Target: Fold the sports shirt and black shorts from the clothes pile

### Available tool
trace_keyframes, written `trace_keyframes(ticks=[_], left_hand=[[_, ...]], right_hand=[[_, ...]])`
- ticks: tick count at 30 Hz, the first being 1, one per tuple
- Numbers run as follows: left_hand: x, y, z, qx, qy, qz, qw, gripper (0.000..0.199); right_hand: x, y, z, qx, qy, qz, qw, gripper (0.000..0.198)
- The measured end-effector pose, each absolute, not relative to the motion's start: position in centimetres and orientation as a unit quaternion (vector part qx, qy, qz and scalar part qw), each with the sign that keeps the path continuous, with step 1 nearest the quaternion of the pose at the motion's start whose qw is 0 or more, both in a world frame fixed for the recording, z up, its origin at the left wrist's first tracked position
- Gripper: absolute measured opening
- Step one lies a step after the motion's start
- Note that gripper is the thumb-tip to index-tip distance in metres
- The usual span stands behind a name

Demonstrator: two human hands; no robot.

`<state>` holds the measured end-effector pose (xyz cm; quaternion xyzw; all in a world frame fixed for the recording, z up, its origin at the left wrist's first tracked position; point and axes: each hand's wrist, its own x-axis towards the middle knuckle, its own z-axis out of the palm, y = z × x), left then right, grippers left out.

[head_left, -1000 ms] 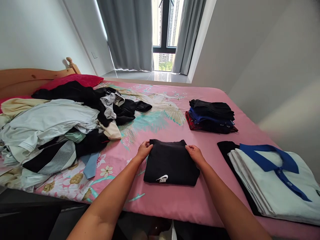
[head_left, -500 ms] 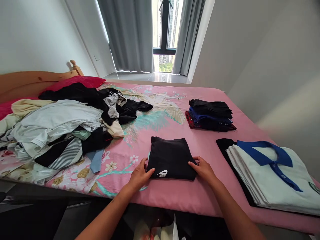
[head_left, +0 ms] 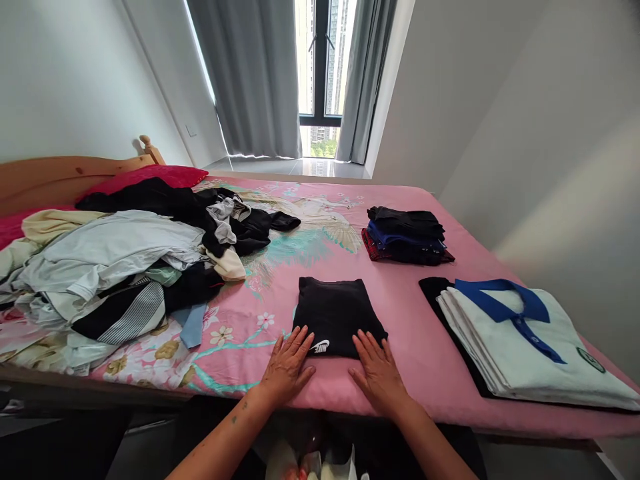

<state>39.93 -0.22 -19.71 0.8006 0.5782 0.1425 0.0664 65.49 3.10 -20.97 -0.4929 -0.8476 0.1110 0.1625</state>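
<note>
Hands flat now at near edge of black folded shirt [head_left: 336, 315], w/ white logo just between them. Left hand [head_left: 287, 365] and right hand [head_left: 377, 373] both palm down, fingers [head_left: 300, 340] spread wide, gripping nothing; only fingertips on the cloth, palms on the pink bed [head_left: 425, 373]. Half a sec ago were holding the near corners, a sec ago the far corners, so moved toward body along the shirt. Probably means fold finished and being pressed smooth, shirt about ready to lift. Shirt lying mid-bed, close to near edge. Left of shirt, well apart: unfolded clothes heap [head_left: 125, 267]. Right of shirt: folded white polo stack [head_left: 525, 340] w/ blue collar. Beyond shirt to the right: small dark folded stack [head_left: 405, 235].
</note>
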Motion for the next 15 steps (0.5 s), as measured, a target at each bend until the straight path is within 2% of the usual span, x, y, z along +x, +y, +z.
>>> trace_keyframes(ticks=[2,5,8,11,13,15], left_hand=[[39.6,-0.5,-19.9,0.795,0.586,0.144,0.062,0.069],[39.7,-0.5,-19.3,0.802,0.577,0.151,0.03,0.066],[40.2,0.3,-18.8,0.838,0.527,0.142,0.026,0.075],[40.3,1.8,-19.1,0.846,0.509,0.155,0.045,0.076],[40.1,2.9,-19.5,0.838,0.514,0.174,0.051,0.07],[39.9,3.9,-19.6,0.833,0.519,0.182,0.056,0.062]], right_hand=[[66.8,2.9,-22.1,-0.54,-0.812,0.125,0.182,0.06],[67.3,1.9,-21.8,-0.569,-0.744,0.179,0.302,0.05],[65.3,-0.1,-20.4,-0.558,-0.604,0.399,0.406,0.04],[61.9,-1.9,-19.7,-0.487,-0.363,0.686,0.402,0.046],[59.6,-2.2,-19.7,-0.41,-0.223,0.783,0.412,0.049],[57.5,-1.7,-19.9,-0.352,-0.132,0.805,0.46,0.046]])
